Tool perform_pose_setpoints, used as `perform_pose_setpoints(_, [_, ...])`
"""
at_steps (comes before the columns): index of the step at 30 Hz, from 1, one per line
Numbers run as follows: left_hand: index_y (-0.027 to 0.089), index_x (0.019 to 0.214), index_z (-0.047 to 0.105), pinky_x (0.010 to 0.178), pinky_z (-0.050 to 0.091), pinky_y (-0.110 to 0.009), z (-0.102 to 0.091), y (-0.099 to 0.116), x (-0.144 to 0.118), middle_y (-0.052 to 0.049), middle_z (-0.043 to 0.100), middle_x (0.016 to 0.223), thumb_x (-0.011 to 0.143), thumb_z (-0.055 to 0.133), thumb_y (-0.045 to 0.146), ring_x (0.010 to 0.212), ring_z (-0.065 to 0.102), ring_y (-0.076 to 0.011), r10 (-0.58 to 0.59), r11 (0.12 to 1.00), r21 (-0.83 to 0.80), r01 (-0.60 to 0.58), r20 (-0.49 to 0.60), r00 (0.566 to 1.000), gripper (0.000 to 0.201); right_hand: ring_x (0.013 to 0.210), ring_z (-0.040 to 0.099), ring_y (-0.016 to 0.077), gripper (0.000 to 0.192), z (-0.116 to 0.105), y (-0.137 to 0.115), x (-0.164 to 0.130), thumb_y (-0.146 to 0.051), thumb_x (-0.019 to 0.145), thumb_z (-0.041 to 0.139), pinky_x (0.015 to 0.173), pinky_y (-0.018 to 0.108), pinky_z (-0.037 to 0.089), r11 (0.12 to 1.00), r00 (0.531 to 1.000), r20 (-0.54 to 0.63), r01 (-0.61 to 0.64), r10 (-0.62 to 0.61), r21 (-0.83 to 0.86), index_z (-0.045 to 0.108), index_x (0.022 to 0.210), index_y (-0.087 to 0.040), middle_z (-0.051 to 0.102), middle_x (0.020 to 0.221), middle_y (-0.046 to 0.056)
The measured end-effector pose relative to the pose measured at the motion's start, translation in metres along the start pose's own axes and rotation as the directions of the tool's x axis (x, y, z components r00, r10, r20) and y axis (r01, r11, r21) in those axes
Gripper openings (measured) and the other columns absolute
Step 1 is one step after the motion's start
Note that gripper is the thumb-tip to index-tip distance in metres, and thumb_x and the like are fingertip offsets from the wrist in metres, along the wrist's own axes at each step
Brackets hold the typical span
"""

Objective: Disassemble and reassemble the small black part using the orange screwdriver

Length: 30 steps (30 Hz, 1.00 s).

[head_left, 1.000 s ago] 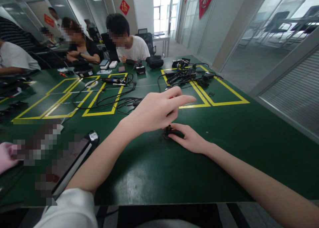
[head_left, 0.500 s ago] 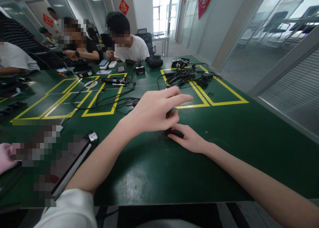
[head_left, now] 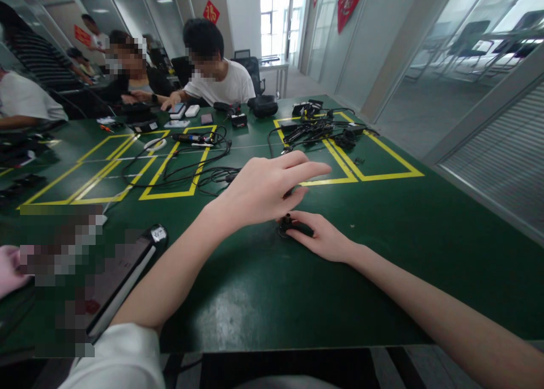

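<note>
My right hand [head_left: 323, 239] lies on the green table [head_left: 403, 253] and grips a small black device [head_left: 293, 227], pressing it to the surface. A short black stub sticks up from the device's left end. My left hand [head_left: 267, 189] hovers just above it, palm down, index finger stretched to the right, thumb and fingers pinched around something small and dark that I cannot make out.
Yellow tape rectangles [head_left: 365, 162] mark the table. Black cables [head_left: 191, 170] sprawl left of my hands; a pile of black gear [head_left: 318, 129] lies farther back. A dark flat device [head_left: 123, 275] sits at near left. Several people sit at the far left side.
My left hand dipped toward the black device and came back up slightly. My right hand stayed still. A person at the far side reached an arm forward over the table.
</note>
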<state>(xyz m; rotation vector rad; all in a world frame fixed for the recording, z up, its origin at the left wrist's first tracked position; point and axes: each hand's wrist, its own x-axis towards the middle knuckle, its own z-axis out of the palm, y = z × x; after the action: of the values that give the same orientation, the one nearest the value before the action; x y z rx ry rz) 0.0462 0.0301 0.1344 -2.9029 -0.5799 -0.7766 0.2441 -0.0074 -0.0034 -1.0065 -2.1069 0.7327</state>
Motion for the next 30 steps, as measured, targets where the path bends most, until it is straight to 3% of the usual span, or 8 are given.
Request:
perform_pose_setpoints(4, [0.02, 0.132, 0.064, 0.072, 0.05, -0.023, -0.0009, 0.0003, 0.0002, -0.008, 0.069, 0.12, 0.092, 0.049, 0.013, 0.088, 0.067, -0.0138, 0.036, 0.999, -0.011, -0.036, 0.021, 0.999, 0.043, 0.098, 0.077, 0.0275, 0.021, 0.0006, 0.0014, -0.0004, -0.026, 0.097, 0.061, 0.087, 0.043, 0.063, 1.0, 1.0, -0.02, 0.013, -0.013, -0.027, 0.07, 0.114, -0.02, 0.08, 0.109, 0.011])
perform_pose_setpoints(10, [0.023, 0.145, 0.054, 0.068, 0.049, -0.02, -0.0002, 0.0017, -0.0004, -0.006, 0.069, 0.117, 0.094, 0.048, 0.014, 0.088, 0.068, -0.0131, 0.005, 0.999, 0.048, -0.006, 0.024, 1.0, 0.052, 0.103, 0.077, 0.0271, 0.024, 0.0002, 0.0019, -0.0007, -0.025, 0.097, 0.06, 0.093, 0.044, 0.062, 1.0, 1.0, -0.004, 0.009, -0.009, -0.026, 0.07, 0.118, -0.021, 0.08, 0.115, 0.011])
perform_pose_setpoints(14, [0.021, 0.141, 0.058, 0.074, 0.052, -0.022, 0.0002, 0.0015, 0.0003, -0.009, 0.066, 0.125, 0.092, 0.048, 0.012, 0.093, 0.068, -0.0143, 0.042, 0.999, 0.011, -0.042, 0.035, 0.998, 0.05, 0.097, 0.077, 0.0277, 0.02, 0.0, 0.0009, -0.0006, -0.027, 0.097, 0.061, 0.087, 0.043, 0.063, 1.0, 1.0, -0.016, -0.002, 0.001, -0.026, 0.07, 0.113, -0.02, 0.08, 0.106, 0.01])
perform_pose_setpoints(19, [0.022, 0.142, 0.057, 0.075, 0.053, -0.024, 0.0002, 0.0011, -0.0003, -0.009, 0.067, 0.123, 0.093, 0.047, 0.012, 0.094, 0.068, -0.015, -0.002, 1.0, 0.026, 0.001, 0.037, 0.999, 0.051, 0.106, 0.076, 0.0265, 0.024, 0.0001, -0.0003, -0.0001, -0.024, 0.097, 0.06, 0.095, 0.044, 0.061, 1.0, 1.0, 0.001, -0.002, 0.002, -0.002, 0.069, 0.119, -0.02, 0.079, 0.119, 0.011])
perform_pose_setpoints(23, [0.022, 0.139, 0.059, 0.076, 0.053, -0.025, -0.0013, 0.0028, -0.0006, -0.009, 0.067, 0.123, 0.092, 0.05, 0.016, 0.092, 0.068, -0.0155, 0.003, 1.0, -0.027, -0.002, 0.045, 0.999, 0.049, 0.098, 0.077, 0.0274, 0.021, 0.0009, 0.0005, -0.0003, -0.025, 0.096, 0.061, 0.087, 0.042, 0.063, 1.0, 1.0, -0.015, -0.008, 0.007, -0.019, 0.071, 0.114, -0.021, 0.081, 0.107, 0.009])
perform_pose_setpoints(27, [0.02, 0.134, 0.062, 0.087, 0.054, -0.029, -0.0002, 0.0007, 0.001, -0.011, 0.066, 0.124, 0.09, 0.048, 0.009, 0.105, 0.066, -0.0191, 0.056, 0.998, -0.025, -0.056, 0.01, 0.998, 0.048, 0.099, 0.077, 0.027, 0.022, 0.0011, 0.0011, -0.0001, -0.024, 0.096, 0.061, 0.088, 0.043, 0.064, 1.0, 1.0, -0.015, -0.006, 0.005, -0.016, 0.07, 0.115, -0.021, 0.08, 0.111, 0.009])
perform_pose_setpoints(30, [0.02, 0.133, 0.062, 0.078, 0.052, -0.026, 0.0008, -0.0015, 0.0008, -0.01, 0.066, 0.123, 0.094, 0.046, 0.009, 0.095, 0.067, -0.0156, 0.032, 0.999, 0.009, -0.032, 0.01, 0.999, 0.044, 0.106, 0.076, 0.0261, 0.025, 0.0008, 0.0011, 0.0, -0.022, 0.096, 0.061, 0.095, 0.043, 0.062, 1.0, 1.0, 0.002, -0.007, 0.007, 0.0, 0.069, 0.12, -0.022, 0.079, 0.119, 0.01])
